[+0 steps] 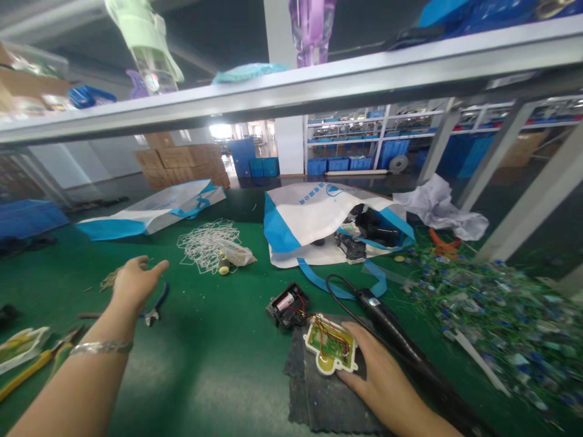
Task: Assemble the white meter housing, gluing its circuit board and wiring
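My right hand (371, 364) grips the edge of a white plastic housing (314, 349) with a green circuit board (334, 345) in it. Red and dark wires run from the board to a black battery holder (291, 306), in which a white-and-red cell lies. Under the housing is a dark cloth pad (328, 400). On the left, my left hand (136, 279) reaches over the green table, thumb apart from the fingers and nothing visible in it. It is beside a small heap of brownish bits (110, 278), and blue-handled pliers (157, 306) lie just right of the wrist.
A black rod-shaped tool (401, 334) with a cable lies right of the pad. Beyond are a heap of wire scraps (492, 321), a white-and-blue bag (314, 218) of black parts and tangled white wire pieces (207, 243). Yellow-handled cutters (31, 373) lie left; a shelf (273, 91) crosses overhead.
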The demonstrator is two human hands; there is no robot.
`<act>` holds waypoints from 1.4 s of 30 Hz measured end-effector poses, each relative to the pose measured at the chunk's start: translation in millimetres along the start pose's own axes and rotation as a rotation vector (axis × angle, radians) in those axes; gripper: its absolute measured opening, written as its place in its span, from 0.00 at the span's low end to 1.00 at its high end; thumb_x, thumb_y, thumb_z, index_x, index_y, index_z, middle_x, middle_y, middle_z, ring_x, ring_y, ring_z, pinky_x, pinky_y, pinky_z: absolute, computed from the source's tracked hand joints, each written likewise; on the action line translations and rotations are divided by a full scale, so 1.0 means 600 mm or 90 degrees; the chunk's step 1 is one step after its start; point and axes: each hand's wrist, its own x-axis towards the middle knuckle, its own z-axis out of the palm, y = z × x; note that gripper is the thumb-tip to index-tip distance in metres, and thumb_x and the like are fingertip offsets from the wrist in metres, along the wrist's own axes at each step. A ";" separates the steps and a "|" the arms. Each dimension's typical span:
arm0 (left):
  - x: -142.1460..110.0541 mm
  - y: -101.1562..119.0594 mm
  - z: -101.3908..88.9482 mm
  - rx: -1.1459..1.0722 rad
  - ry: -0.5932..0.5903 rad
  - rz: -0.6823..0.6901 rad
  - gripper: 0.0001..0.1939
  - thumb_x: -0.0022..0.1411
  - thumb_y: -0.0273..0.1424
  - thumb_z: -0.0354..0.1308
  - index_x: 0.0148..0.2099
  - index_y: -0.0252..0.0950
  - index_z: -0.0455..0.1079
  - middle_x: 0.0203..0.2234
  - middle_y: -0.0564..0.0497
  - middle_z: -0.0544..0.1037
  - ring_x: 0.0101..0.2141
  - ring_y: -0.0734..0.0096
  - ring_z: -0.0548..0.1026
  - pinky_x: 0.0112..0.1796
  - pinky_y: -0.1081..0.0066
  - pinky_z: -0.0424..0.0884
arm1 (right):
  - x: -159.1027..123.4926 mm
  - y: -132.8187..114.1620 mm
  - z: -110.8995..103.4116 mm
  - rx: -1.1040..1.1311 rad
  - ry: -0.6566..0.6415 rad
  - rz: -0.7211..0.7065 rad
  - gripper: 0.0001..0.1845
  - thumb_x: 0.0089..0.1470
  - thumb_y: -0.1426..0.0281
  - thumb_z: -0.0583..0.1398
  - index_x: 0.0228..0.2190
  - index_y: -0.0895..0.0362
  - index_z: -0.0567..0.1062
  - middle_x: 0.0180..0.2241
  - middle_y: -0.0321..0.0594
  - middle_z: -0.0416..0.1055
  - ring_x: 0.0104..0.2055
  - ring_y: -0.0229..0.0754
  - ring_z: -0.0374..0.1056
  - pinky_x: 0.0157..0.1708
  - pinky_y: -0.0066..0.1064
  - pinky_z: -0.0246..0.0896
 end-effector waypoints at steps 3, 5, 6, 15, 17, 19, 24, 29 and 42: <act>-0.072 0.048 0.029 -0.045 -0.010 0.045 0.24 0.51 0.39 0.53 0.47 0.28 0.61 0.41 0.39 0.69 0.43 0.53 0.67 0.44 0.58 0.62 | -0.003 -0.003 -0.003 0.017 0.010 0.000 0.32 0.43 0.67 0.57 0.51 0.65 0.57 0.53 0.52 0.55 0.56 0.48 0.51 0.56 0.42 0.45; -0.140 0.085 0.057 -0.086 -0.034 0.096 0.21 0.51 0.39 0.53 0.46 0.34 0.62 0.41 0.46 0.69 0.42 0.61 0.68 0.44 0.64 0.64 | -0.005 -0.004 -0.004 0.032 0.022 -0.013 0.32 0.43 0.68 0.57 0.51 0.63 0.57 0.53 0.51 0.55 0.56 0.47 0.51 0.55 0.42 0.45; -0.177 0.102 0.071 -0.114 -0.054 0.135 0.20 0.51 0.39 0.53 0.46 0.36 0.62 0.41 0.48 0.69 0.41 0.64 0.69 0.43 0.67 0.65 | -0.007 -0.005 -0.005 0.040 0.029 -0.022 0.31 0.44 0.69 0.57 0.50 0.62 0.57 0.53 0.51 0.55 0.56 0.47 0.51 0.55 0.42 0.46; -0.350 0.141 0.164 -0.270 -0.091 0.566 0.15 0.56 0.26 0.48 0.47 0.34 0.58 0.42 0.43 0.65 0.46 0.62 0.63 0.47 0.58 0.61 | -0.015 -0.012 -0.007 0.043 0.066 -0.095 0.29 0.45 0.73 0.56 0.50 0.62 0.56 0.51 0.52 0.56 0.55 0.48 0.52 0.53 0.44 0.50; -0.341 0.131 0.174 -0.250 -0.107 0.557 0.16 0.55 0.25 0.47 0.48 0.34 0.57 0.43 0.43 0.65 0.46 0.61 0.62 0.47 0.58 0.61 | -0.014 -0.013 -0.007 0.040 0.068 -0.102 0.27 0.46 0.73 0.55 0.49 0.62 0.56 0.51 0.52 0.56 0.54 0.47 0.53 0.53 0.43 0.50; -0.331 0.124 0.178 -0.235 -0.099 0.543 0.16 0.55 0.24 0.45 0.48 0.34 0.58 0.42 0.43 0.65 0.46 0.61 0.63 0.47 0.58 0.61 | -0.014 -0.012 -0.006 0.042 0.071 -0.103 0.27 0.46 0.73 0.55 0.49 0.62 0.56 0.50 0.52 0.56 0.54 0.47 0.53 0.54 0.42 0.50; -0.317 0.121 0.177 -0.184 -0.085 0.524 0.19 0.52 0.25 0.48 0.48 0.33 0.58 0.43 0.43 0.65 0.46 0.59 0.62 0.47 0.56 0.60 | -0.017 -0.010 -0.006 0.046 0.043 -0.088 0.28 0.47 0.71 0.54 0.50 0.61 0.55 0.52 0.51 0.53 0.55 0.46 0.51 0.54 0.41 0.48; -0.313 0.119 0.195 -0.116 -0.165 0.469 0.29 0.46 0.30 0.57 0.52 0.33 0.54 0.51 0.39 0.56 0.52 0.53 0.55 0.50 0.53 0.57 | -0.015 -0.020 -0.013 0.071 0.006 -0.052 0.27 0.46 0.71 0.54 0.50 0.60 0.56 0.51 0.50 0.53 0.54 0.47 0.53 0.54 0.42 0.48; -0.290 0.122 0.190 -0.142 -0.126 0.454 0.24 0.47 0.25 0.58 0.48 0.36 0.58 0.43 0.46 0.61 0.44 0.61 0.64 0.45 0.60 0.64 | -0.015 -0.023 -0.016 0.083 0.065 -0.063 0.26 0.44 0.69 0.56 0.47 0.60 0.58 0.47 0.49 0.58 0.51 0.47 0.56 0.51 0.40 0.52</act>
